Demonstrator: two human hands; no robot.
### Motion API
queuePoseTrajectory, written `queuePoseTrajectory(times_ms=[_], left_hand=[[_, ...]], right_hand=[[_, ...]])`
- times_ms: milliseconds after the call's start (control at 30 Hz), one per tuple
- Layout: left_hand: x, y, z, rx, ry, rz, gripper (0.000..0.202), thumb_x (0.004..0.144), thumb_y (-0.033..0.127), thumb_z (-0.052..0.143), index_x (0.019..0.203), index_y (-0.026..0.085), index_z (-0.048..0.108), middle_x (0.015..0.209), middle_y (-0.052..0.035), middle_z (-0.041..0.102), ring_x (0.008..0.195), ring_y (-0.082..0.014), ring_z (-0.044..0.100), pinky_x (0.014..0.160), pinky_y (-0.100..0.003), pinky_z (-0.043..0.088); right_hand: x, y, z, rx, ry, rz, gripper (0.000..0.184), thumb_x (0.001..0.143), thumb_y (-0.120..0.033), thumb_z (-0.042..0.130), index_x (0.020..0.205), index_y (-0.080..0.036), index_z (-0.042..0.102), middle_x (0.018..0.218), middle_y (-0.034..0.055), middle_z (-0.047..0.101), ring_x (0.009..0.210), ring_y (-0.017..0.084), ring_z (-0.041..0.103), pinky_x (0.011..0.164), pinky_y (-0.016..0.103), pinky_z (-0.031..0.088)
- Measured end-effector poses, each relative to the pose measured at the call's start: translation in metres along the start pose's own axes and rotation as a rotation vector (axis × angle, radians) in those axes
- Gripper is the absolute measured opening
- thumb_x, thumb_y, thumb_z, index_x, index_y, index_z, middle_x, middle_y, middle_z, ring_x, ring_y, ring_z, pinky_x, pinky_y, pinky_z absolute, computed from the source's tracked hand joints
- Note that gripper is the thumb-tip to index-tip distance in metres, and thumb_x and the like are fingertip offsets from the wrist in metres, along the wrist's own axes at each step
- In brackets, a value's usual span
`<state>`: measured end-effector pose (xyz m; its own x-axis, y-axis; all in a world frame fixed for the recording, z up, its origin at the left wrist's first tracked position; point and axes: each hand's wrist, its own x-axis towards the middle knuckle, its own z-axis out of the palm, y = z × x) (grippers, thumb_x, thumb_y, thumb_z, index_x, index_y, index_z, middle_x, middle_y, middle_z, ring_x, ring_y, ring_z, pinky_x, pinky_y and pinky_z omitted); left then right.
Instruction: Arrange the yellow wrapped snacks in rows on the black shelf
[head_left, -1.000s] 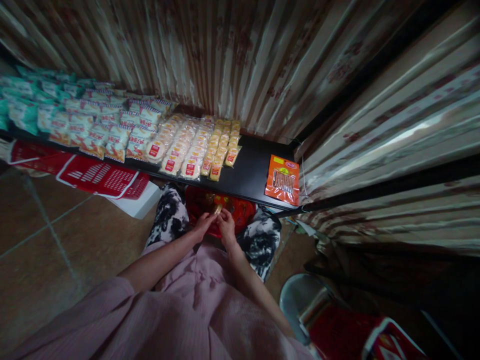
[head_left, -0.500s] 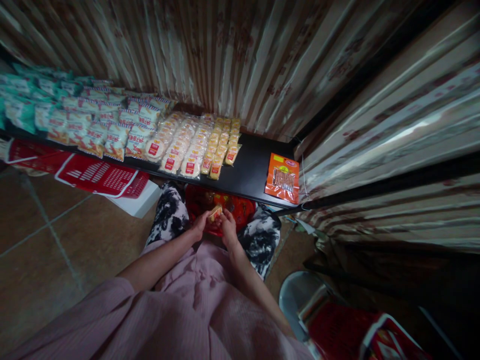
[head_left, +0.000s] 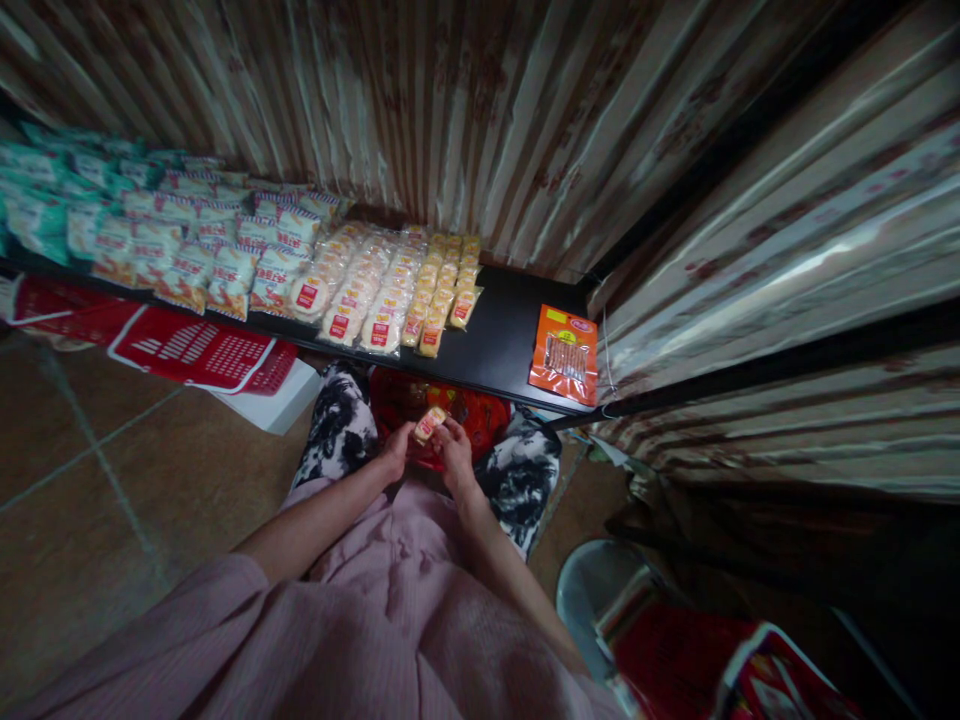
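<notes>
A small wrapped snack pack (head_left: 430, 426), pale yellow with red print, is held between my two hands above my lap. My left hand (head_left: 399, 448) grips its left end, and my right hand (head_left: 454, 446) pinches its right end. Below them, between my knees, sits a red basket (head_left: 487, 430) with packets in it, partly hidden by my hands and the shelf. On the black shelf (head_left: 504, 335) ahead stand rows of yellow snack packs (head_left: 430, 332) and round white wrapped crackers (head_left: 381, 330).
An orange packet (head_left: 565, 354) lies at the shelf's right end. Bagged snacks (head_left: 232, 275) and teal bags (head_left: 39, 220) fill the left. Under the shelf are a red basket (head_left: 187, 345) and a white box (head_left: 279, 400). A grey bin (head_left: 589, 585) stands at lower right. Curtains hang behind.
The snack pack has turned in my hands, so its printed face now shows more fully upward. My hands have stayed in nearly the same place.
</notes>
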<state>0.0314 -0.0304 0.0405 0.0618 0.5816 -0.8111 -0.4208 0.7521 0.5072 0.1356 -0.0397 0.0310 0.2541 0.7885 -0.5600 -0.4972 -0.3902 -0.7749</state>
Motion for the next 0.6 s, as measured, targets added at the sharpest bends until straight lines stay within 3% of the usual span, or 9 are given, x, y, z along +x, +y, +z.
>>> queuePoseTrajectory(times_ms=[233, 433, 600], left_hand=[[0.001, -0.004, 0.001, 0.009, 0.027, 0.045, 0.011, 0.075, 0.012, 0.047, 0.076, 0.015, 0.058, 0.059, -0.0016, 0.064, 0.053, -0.0142, 0.063, 0.055, -0.025, 0.051], [0.007, -0.008, -0.002, 0.043, 0.087, 0.147, 0.022, 0.068, 0.001, 0.046, 0.076, 0.017, 0.058, 0.070, -0.0005, 0.066, 0.066, -0.0120, 0.064, 0.059, -0.019, 0.049], [0.012, -0.010, -0.003, 0.046, 0.074, 0.148, 0.022, 0.066, 0.000, 0.046, 0.073, 0.016, 0.060, 0.069, -0.0010, 0.065, 0.067, -0.0122, 0.063, 0.059, -0.019, 0.049]], right_hand=[[-0.005, 0.001, 0.000, -0.015, 0.061, -0.090, 0.038, 0.055, -0.036, 0.076, 0.082, -0.018, 0.057, 0.061, -0.0061, 0.056, 0.048, 0.006, 0.047, 0.047, 0.019, 0.036], [-0.010, 0.002, 0.000, -0.111, -0.029, -0.155, 0.030, 0.058, -0.040, 0.071, 0.072, -0.017, 0.059, 0.056, -0.0057, 0.054, 0.049, 0.006, 0.043, 0.048, 0.020, 0.034], [-0.012, -0.001, 0.001, -0.098, -0.032, -0.131, 0.032, 0.057, -0.039, 0.069, 0.079, -0.015, 0.066, 0.058, -0.0036, 0.058, 0.051, 0.008, 0.046, 0.049, 0.021, 0.034]])
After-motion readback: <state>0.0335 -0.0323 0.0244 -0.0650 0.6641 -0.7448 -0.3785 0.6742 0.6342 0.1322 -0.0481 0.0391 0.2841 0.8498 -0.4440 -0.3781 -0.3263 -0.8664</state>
